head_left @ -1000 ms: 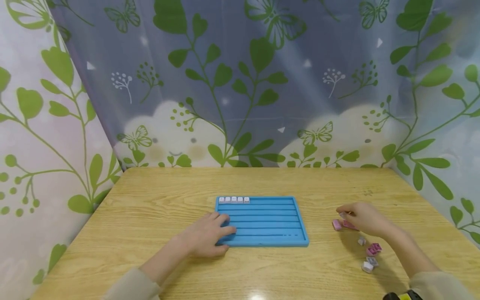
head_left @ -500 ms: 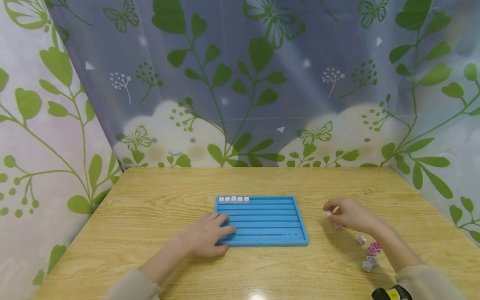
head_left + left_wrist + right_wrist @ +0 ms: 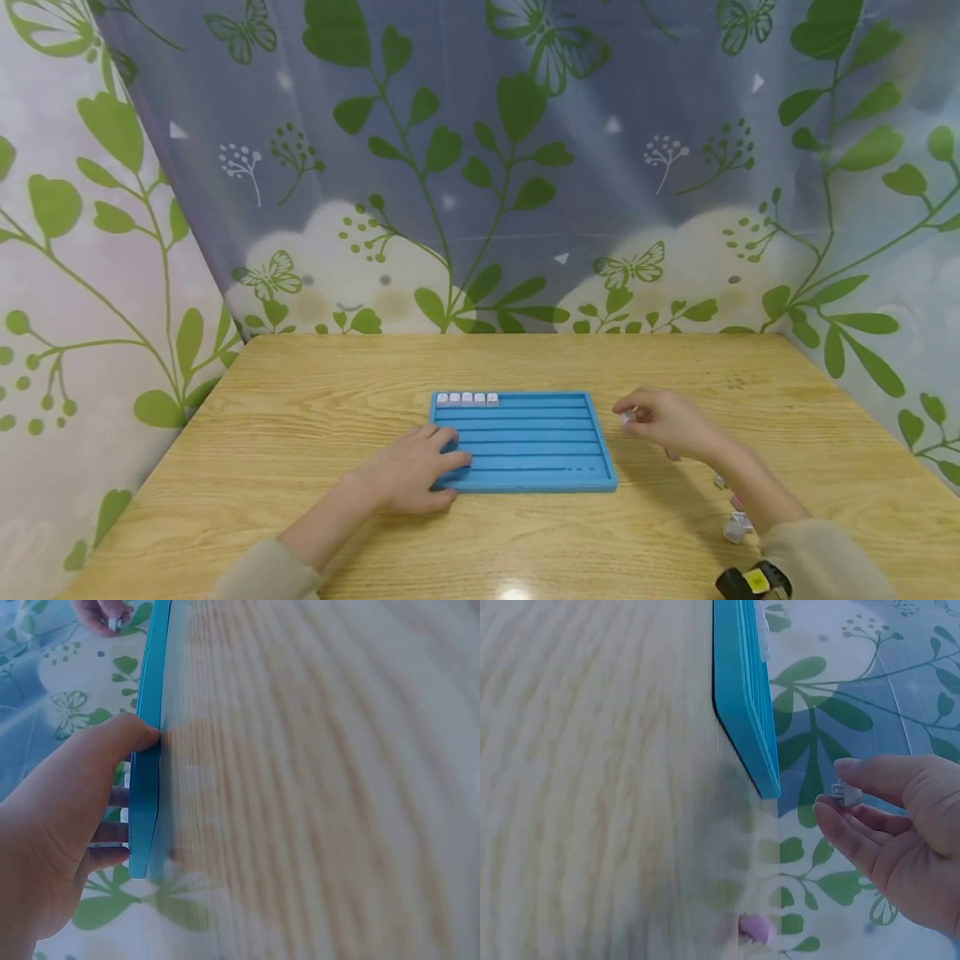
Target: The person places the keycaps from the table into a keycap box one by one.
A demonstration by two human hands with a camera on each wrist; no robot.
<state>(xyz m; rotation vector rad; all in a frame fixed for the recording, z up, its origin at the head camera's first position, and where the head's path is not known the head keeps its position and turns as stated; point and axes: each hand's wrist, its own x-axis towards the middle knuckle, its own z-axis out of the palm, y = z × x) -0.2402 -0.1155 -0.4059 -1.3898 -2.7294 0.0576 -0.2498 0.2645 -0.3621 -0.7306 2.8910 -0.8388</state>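
Note:
A blue ridged tray (image 3: 536,446) lies on the table, with several white keycaps (image 3: 467,399) lined up at the left of its back row. My left hand (image 3: 412,471) holds the tray's front left corner, the thumb (image 3: 142,737) against the front wall and the fingers over the tray. Just right of the tray, my right hand (image 3: 663,417) pinches a single white keycap (image 3: 849,793) between thumb and fingertips, its underside stem showing in the right wrist view. That keycap is held above the table, apart from the tray.
Loose keycaps lie on the wooden table (image 3: 300,400) at the right: a pink keycap (image 3: 757,928) partly hidden by the right hand, and white keycaps (image 3: 733,531) nearer the front, partly behind the forearm. A patterned curtain (image 3: 480,208) stands behind the table.
My right hand has moved left from the loose keycaps towards the tray, carrying the white keycap. My left hand and the tray have stayed in place.

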